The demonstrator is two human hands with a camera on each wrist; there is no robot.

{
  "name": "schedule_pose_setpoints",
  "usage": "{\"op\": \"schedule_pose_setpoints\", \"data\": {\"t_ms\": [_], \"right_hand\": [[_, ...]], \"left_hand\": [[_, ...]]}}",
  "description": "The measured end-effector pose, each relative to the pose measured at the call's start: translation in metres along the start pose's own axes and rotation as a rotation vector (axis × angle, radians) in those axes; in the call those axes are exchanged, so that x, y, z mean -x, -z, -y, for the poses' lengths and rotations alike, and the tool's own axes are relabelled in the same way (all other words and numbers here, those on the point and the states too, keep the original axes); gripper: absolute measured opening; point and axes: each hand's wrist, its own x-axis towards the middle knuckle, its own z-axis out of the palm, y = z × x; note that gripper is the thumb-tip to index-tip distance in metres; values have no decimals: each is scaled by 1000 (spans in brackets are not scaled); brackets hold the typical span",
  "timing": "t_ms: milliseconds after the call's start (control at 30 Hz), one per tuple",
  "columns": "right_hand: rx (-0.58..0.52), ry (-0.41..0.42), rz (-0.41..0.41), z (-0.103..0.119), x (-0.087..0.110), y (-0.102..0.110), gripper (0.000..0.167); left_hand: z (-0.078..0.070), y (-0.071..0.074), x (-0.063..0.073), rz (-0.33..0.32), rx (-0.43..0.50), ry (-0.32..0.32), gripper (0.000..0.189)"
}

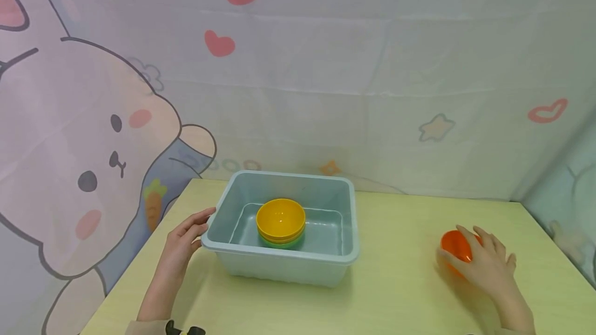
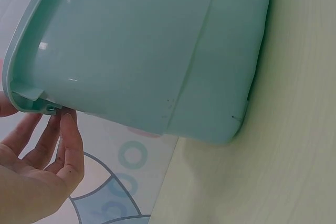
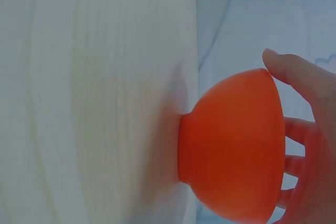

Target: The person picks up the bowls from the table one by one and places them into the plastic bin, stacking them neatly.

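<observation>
A pale blue-green plastic basin (image 1: 298, 258) stands on the table, with a stack of bowls inside. On top of the stack are yellow bowls (image 1: 281, 217), and a green bowl (image 1: 285, 244) shows beneath. My left hand (image 1: 183, 239) holds the basin's left rim; in the left wrist view its fingers (image 2: 72, 142) curl up under the lip. Over at the right, my right hand (image 1: 489, 262) spans an orange bowl (image 3: 231, 145) from above. Its thumb (image 3: 291, 72) lies at the rim, and the other fingers are partly hidden behind the bowl, which is upright.
The light yellow table (image 1: 396, 293) ends at a fabric backdrop (image 1: 326, 66) printed with a rabbit and hearts. The table's right edge runs beyond the right hand, and its left edge passes beneath the left forearm.
</observation>
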Motion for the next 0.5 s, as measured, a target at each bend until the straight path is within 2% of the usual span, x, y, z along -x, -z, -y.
{"op": "schedule_pose_setpoints", "data": {"t_ms": [233,500], "right_hand": [[3,-52,84,-2,-1,0,85],[30,-42,86,-5,-1,-4,84]], "left_hand": [[0,1,0,5,-8,4,43],[1,1,-1,1,-14,14,42]]}}
